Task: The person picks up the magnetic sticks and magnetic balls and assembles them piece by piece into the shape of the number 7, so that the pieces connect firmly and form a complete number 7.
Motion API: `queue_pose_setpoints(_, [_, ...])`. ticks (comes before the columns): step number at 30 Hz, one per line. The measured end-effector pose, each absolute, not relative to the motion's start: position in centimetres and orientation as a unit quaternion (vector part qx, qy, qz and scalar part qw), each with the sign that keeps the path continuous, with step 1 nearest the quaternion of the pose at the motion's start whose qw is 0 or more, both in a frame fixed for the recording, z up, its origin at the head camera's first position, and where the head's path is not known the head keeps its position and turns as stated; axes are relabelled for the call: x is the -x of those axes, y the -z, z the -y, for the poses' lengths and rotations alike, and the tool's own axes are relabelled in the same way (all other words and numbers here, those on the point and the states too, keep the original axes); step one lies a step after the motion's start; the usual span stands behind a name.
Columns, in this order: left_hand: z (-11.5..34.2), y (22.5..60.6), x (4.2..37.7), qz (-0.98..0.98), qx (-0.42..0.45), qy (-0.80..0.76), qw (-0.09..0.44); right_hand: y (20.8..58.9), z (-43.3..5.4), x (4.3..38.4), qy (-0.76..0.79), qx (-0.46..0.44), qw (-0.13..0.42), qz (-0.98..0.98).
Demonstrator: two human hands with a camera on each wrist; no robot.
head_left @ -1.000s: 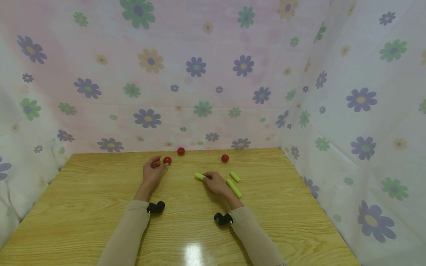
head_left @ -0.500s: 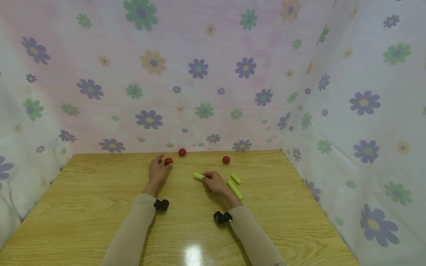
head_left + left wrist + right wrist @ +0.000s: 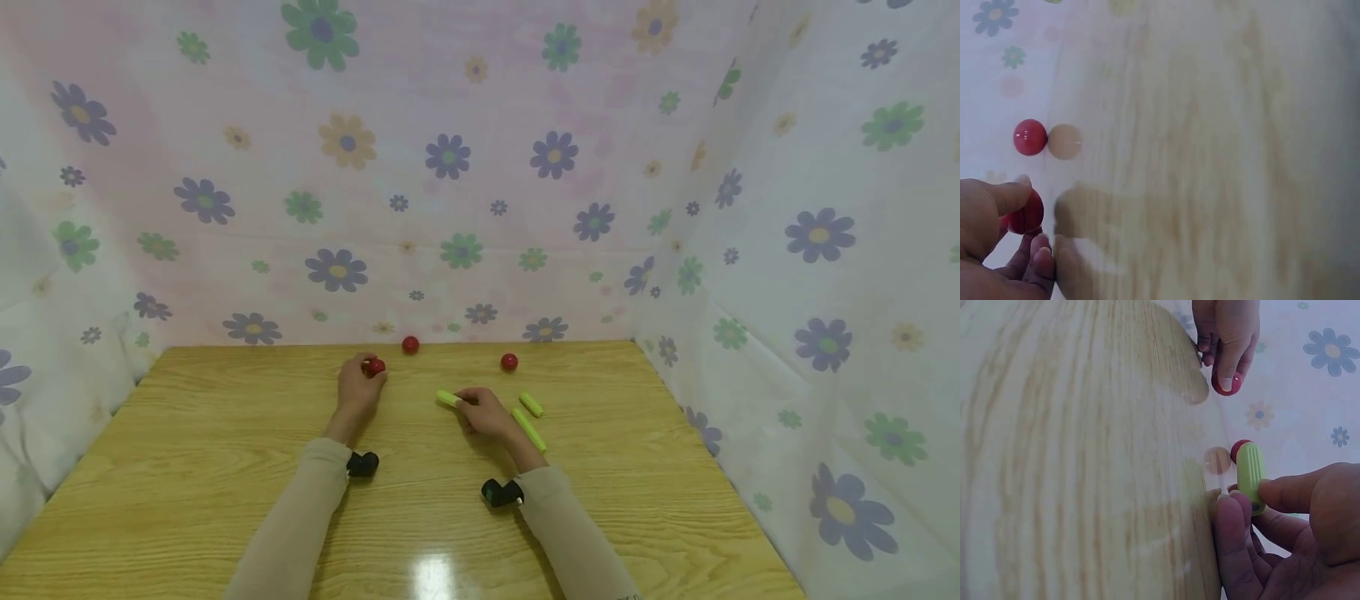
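Far left of centre on the table, my left hand (image 3: 358, 395) pinches a shiny red ball (image 3: 1034, 211) between thumb and fingers; a dark seam runs round the ball in the left wrist view. My right hand (image 3: 486, 415) holds a short yellow-green ridged stick (image 3: 1249, 470) by one end, its free end pointing left and away. Just right of that hand lie two more yellow-green sticks, a shorter one (image 3: 531, 405) and a longer one (image 3: 529, 430). A second red ball (image 3: 410, 345) sits at the table's back edge.
A third red ball (image 3: 509, 362) rests near the back, beyond the sticks. Flower-patterned cloth (image 3: 390, 242) hangs behind and along both sides of the wood-grain table (image 3: 187, 467). Small black cameras (image 3: 363, 465) are strapped at both wrists.
My left hand has come in slightly to the right and its fingers have closed round the red ball, which has shifted a little. The right hand keeps holding the stick, almost still.
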State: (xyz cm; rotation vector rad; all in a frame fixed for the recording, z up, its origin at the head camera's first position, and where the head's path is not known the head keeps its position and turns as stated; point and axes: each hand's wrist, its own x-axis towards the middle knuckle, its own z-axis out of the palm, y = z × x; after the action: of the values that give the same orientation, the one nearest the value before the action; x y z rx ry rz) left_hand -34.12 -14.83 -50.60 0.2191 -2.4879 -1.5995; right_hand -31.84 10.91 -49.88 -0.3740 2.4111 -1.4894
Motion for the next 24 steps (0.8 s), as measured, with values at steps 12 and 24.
queue_pose_setpoints(12, [15.8, 50.2, 32.6, 0.809, -0.042, 0.583, 0.053, 49.6, -11.1, 31.7, 0.528, 0.158, 0.143, -0.822])
queue_pose_setpoints(24, [16.4, 50.3, 31.5, 0.772, -0.012, 0.635, 0.025, 49.8, -11.1, 31.4, 0.522, 0.168, 0.122, -0.827])
